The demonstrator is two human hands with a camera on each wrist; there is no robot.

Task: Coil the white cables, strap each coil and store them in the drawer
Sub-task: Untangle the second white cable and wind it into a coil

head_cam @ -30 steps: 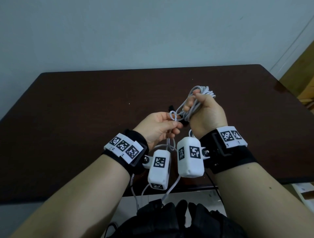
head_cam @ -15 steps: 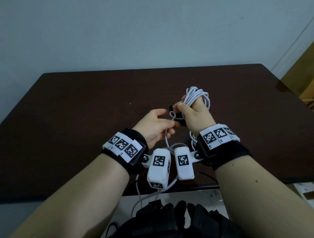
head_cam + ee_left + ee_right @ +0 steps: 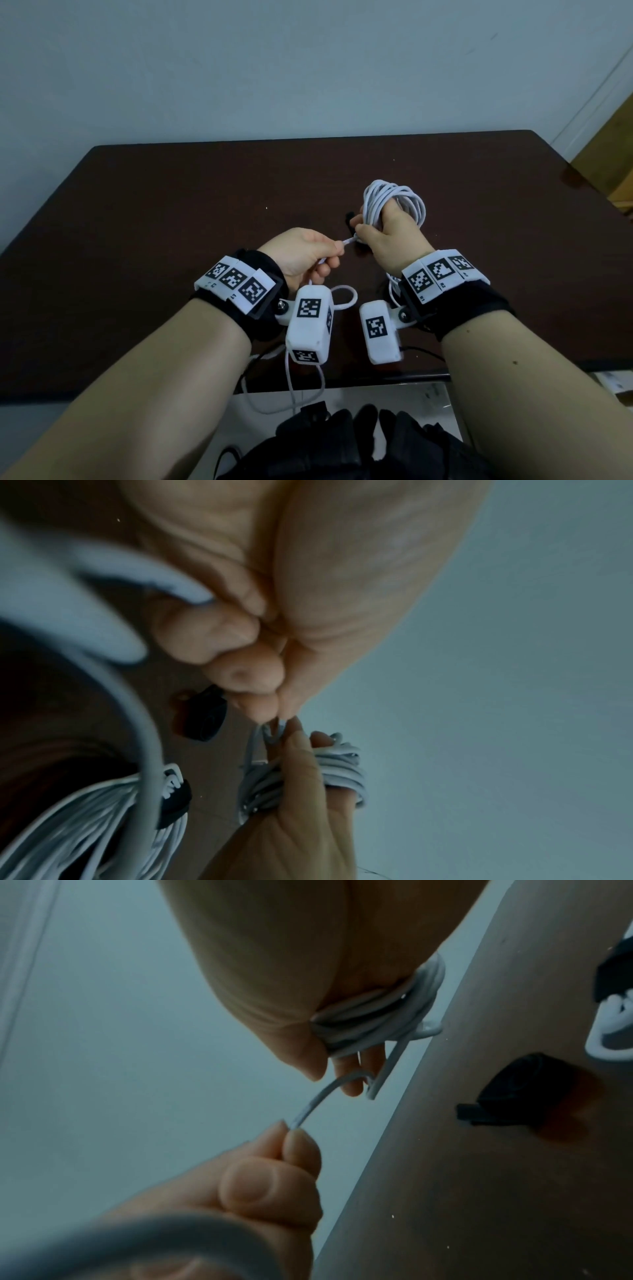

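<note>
A white cable coil [image 3: 394, 202] is wound round the fingers of my right hand [image 3: 363, 233], which grips it above the dark table [image 3: 171, 222]. My left hand [image 3: 337, 248] pinches the cable's loose end [image 3: 349, 241] between thumb and forefinger, just left of the right hand. The left wrist view shows the same pinch [image 3: 274, 731] beside the wound coil [image 3: 339, 772]. In the right wrist view the short free cable end [image 3: 322, 1096] arcs from the coil [image 3: 369, 1015] to my left fingertips [image 3: 294, 1137].
A rolled black strap [image 3: 349, 219] lies on the table just behind my hands, also the strap [image 3: 524, 1091]. A second white coil [image 3: 103, 818] bound by a black strap [image 3: 174, 802] lies on the table near my wrists. A dark bundle [image 3: 342, 442] sits below the table's front edge.
My right hand has turned so the coil stands higher on its fingers. The loose loops between the hands are gone; my left hand now holds only a short taut end.
</note>
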